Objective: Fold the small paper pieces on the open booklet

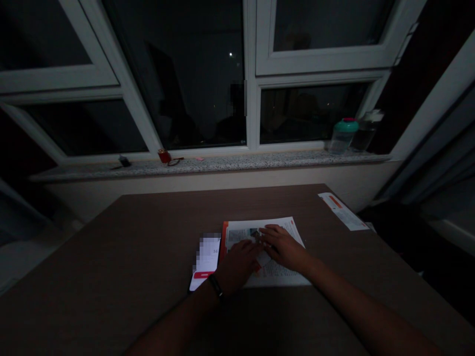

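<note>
Brown wood-look table [111,247] fills my head view. I see the left hand [237,267], banded at the wrist, and the right hand [284,248] together on a printed paper sheet [284,274], fingertips nearly meeting; I cannot tell whether they pinch it. The sheet lies mid-table, just beside a lit smartphone [205,262].

Phone [206,259] screen: "56" legible, rest pixelated. Printed sheet [278,278] text too small, unreadable.
</note>
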{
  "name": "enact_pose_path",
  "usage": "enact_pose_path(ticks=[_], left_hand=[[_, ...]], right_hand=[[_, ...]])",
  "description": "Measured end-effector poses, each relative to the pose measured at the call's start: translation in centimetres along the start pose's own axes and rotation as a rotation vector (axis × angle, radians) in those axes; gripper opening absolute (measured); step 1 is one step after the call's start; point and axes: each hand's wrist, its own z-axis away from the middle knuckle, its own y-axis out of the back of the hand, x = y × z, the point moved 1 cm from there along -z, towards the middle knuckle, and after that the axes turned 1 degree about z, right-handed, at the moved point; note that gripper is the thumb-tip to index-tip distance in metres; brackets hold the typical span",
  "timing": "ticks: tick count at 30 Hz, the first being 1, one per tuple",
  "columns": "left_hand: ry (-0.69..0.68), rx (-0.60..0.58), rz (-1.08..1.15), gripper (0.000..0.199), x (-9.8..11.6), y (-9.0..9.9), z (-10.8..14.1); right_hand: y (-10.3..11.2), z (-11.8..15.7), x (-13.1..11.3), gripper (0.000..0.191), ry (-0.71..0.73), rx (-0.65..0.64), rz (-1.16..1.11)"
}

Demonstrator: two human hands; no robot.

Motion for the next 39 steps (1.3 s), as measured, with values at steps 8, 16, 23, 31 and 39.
enact_pose_path(ticks=[8,16,23,31,39], left_hand=[[-0.064,0.002,-0.078,0.045,0.01,0.09,-0.08],[-0.067,0.005,-0.086,0.043,-0.35,-0.57,-0.2],[-0.079,0.025,-0.079,0.047,-0.38,-0.52,-0.13],[-0.075,0.019,-0.086,0.044,-0.44,-0.58,-0.16],[-0.087,0.01,-0.088,0.042,-0.21,-0.26,-0.25]], right_hand=[[-0.04,-0.03,0.19,0.038,0.006,-0.005,-0.009],[-0.06,-0.01,0.02,0.036,0.013,-0.007,0.002],[-0.06,-0.06,-0.13,0.035,0.025,-0.021,0.023],[-0.09,-0.12,-0.39,0.029,-0.025,0.031,0.028],[-0.1,-0.24,-0.37,0.033,-0.022,0.038,-0.002]])
